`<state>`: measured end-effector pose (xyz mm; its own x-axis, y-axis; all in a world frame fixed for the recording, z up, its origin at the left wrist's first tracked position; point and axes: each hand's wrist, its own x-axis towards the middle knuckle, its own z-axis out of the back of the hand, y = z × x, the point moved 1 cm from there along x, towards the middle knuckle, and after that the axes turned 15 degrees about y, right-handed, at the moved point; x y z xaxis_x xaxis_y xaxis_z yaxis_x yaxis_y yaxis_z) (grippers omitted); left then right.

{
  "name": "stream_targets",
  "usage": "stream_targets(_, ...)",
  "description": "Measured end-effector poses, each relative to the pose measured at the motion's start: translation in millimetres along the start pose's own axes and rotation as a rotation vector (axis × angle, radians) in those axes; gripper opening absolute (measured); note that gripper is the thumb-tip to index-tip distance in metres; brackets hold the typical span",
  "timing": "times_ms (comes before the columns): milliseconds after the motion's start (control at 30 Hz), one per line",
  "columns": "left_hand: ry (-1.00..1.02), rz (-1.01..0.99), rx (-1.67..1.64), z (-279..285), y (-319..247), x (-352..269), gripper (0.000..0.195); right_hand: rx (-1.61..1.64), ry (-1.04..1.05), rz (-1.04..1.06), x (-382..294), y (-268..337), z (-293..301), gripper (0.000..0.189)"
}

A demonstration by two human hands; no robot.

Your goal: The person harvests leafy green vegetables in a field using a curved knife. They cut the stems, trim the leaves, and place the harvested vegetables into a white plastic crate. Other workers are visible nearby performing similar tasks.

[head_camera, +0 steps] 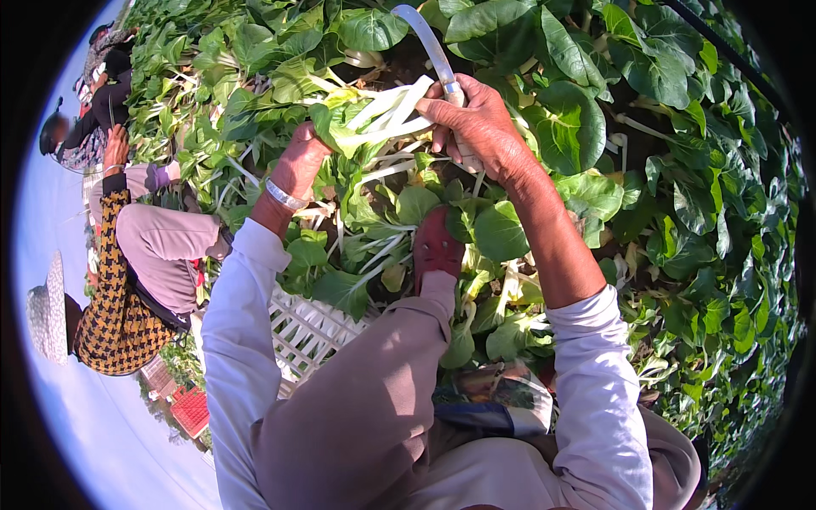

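Between my two hands lies a leafy green vegetable (389,118) with long white stalks and a cut stalk end towards the right. My left hand (301,159) closes round its leafy side. My right hand (475,124) grips the handle of a curved sickle knife (428,41), whose blade points up and left, away from the stalks. The thumb and a finger of that same hand pinch the stalks near their cut end. Loose leaves and white stalks (382,255) lie on the ground below both hands, around my red shoe (438,245).
Leafy plants (688,191) grow densely at the right. A white slatted plastic crate (312,331) stands by my leg, and a printed bag (497,398) lies beneath me. At the left a person in a hat (127,287) crouches, with other people (95,121) farther off. Red crates (190,411) stand beyond.
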<state>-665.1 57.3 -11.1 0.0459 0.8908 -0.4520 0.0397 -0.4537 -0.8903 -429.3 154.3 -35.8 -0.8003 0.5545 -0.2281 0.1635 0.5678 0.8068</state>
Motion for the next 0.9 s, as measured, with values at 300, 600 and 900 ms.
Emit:
stream_targets(300, 0.159, 0.089, 0.077, -9, -5, -4, 0.038, 0.103, 0.007, -0.069, -38, -23, -8, 0.025)
stream_targets(600, 0.091, 0.151, 0.313, -15, 7, -13, 0.049, 0.139, 0.016, -0.1, -29, -38, -13, 0.016)
stream_targets(900, 0.422, 0.146, 0.514, -40, -19, 2, 0.035, 0.37, 0.07, -0.003, -20, -37, -29, 0.021)
